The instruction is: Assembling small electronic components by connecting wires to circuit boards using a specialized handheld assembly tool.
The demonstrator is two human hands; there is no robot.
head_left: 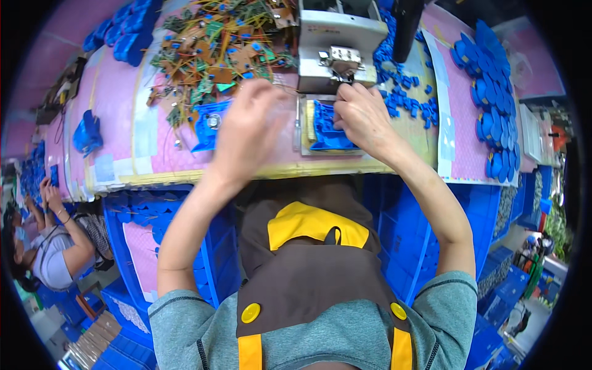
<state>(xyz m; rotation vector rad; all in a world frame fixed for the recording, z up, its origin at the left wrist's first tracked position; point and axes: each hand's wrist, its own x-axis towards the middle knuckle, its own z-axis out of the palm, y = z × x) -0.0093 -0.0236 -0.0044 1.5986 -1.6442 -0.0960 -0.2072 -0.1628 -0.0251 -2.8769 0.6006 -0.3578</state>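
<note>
My right hand [368, 120] is closed with its fingertips bunched at the front of a white bench machine [316, 46] with a metal head [345, 58]. Whatever those fingers pinch is hidden. Below them a blue plastic housing [322, 123] lies in a fixture [297, 126] at the table's front edge, partly covered by the hand. My left hand [250, 126] is raised and smeared by motion, so its grip cannot be read. Just left of it lies another blue plastic housing [202, 126] with a round metal part in it. Thin wire shows between the left hand and the machine.
Wired circuit boards [225, 52] are heaped at the back left. Small blue parts [401, 92] lie scattered right of the machine. Blue plastic pieces [493, 105] line the far right. Blue crates [404, 240] stand under the table. A person [61, 246] works at the left.
</note>
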